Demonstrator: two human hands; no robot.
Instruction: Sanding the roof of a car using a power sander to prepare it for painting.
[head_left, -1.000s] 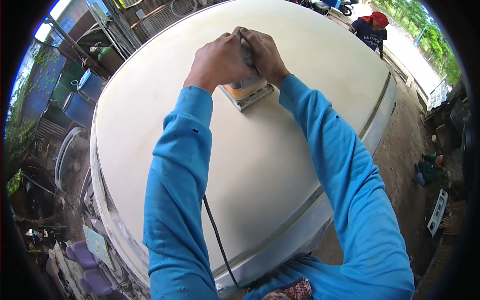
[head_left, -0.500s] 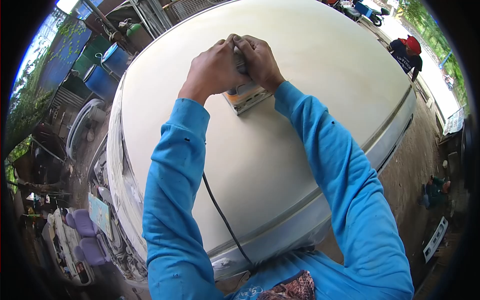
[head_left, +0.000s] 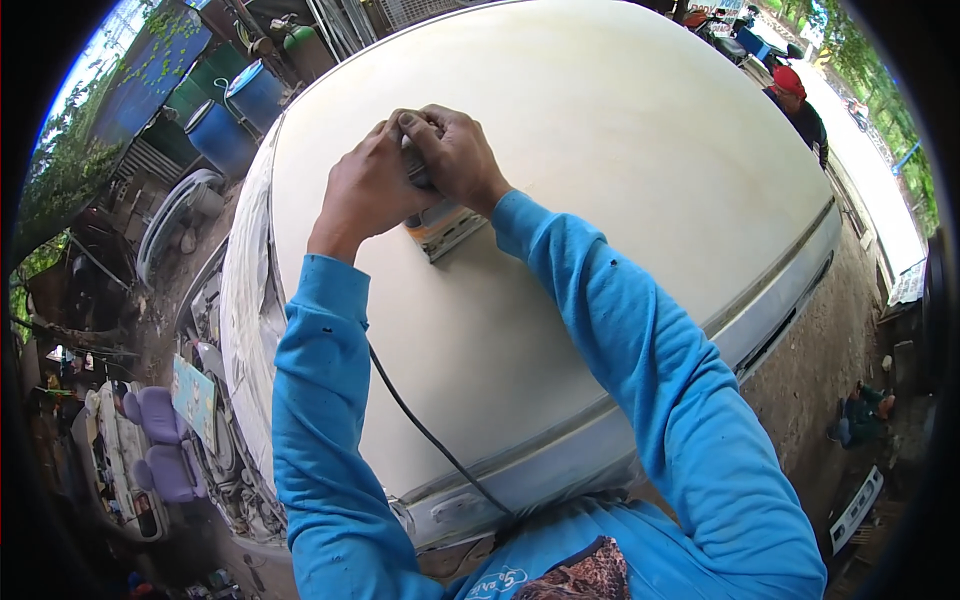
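Observation:
Both of my hands are closed on an electric sheet sander (head_left: 440,236) with an orange and grey body. Its flat pad rests on the broad cream-white roof (head_left: 620,150) of a vehicle. My left hand (head_left: 368,188) wraps the near left side of the sander's top. Across its far right side lies my right hand (head_left: 456,158), and the fingers of both meet over the top. Much of the sander's body is hidden beneath them. A dark power cord (head_left: 418,424) passes by my left sleeve, over the roof's near edge, toward my body.
Blue barrels (head_left: 222,138) and a green gas cylinder (head_left: 300,38) stand at the far left. Purple seats (head_left: 168,472) and vehicle parts lie lower left. A person in a red cap (head_left: 790,82) is beyond the roof's right side, with motorbikes (head_left: 745,42) behind. White plastic sheeting (head_left: 247,285) covers the vehicle's left side.
My hands and the sander have slid left and slightly toward me across the roof. My grip is unchanged. The whole view has shifted a little, and the person in the red cap leans lower.

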